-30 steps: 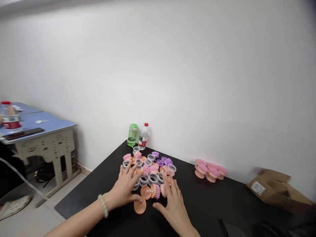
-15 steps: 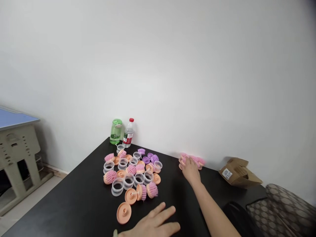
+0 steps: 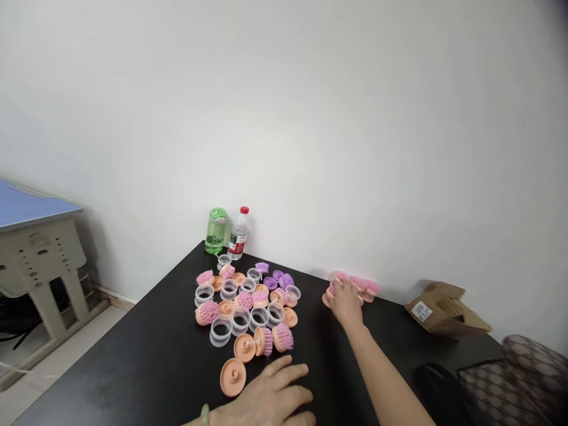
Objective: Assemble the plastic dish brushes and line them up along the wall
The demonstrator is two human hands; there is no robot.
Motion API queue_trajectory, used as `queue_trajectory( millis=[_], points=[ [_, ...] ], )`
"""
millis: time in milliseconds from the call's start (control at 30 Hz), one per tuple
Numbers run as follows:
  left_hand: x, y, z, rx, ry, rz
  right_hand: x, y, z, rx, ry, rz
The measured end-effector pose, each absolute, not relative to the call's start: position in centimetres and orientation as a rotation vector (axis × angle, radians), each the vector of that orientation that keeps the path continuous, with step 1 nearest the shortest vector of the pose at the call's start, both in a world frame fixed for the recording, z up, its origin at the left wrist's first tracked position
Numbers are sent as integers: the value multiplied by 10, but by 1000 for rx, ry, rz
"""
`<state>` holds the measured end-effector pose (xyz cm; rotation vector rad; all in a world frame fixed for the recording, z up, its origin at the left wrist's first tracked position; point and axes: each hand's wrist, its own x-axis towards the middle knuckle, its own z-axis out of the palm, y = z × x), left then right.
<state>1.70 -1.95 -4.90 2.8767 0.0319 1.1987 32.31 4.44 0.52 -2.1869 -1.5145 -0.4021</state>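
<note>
At the wall side of the black table, my right hand reaches over a group of pink-bristled brush heads. Its fingers curl down around one of them, and the fingertips are partly hidden. My left hand is held low over the near part of the table, fingers spread, holding nothing. Just beyond it lie a peach round cap with a raised centre and a pink brush head on its side. A pale bracelet circles my left wrist.
Several clear plastic rings, peach caps and purple pieces spread across the table's left half. A green bottle and a red-capped water bottle stand by the wall. An opened cardboard box and a patterned mesh bag are at right.
The view has shifted slightly, moving everything to the right in the picture. My left hand has come a little lower and left relative to the pieces. My right hand stays at the pink brush heads.
</note>
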Motion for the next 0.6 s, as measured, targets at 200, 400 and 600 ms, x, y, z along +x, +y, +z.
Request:
queue_trajectory(
  millis=[200, 400, 600],
  points=[
    [-8, -22, -12, 2856, 15, 1065, 297, 22, 11, -1944, -1421, -175],
    [-14, -20, 1, 2773, 276, 1094, 246, -25, -2, -1625, -1228, 194],
    [13, -17, 30, 2731, 629, 1106, 195, -58, 0, -1117, -1090, 805]
  ],
)
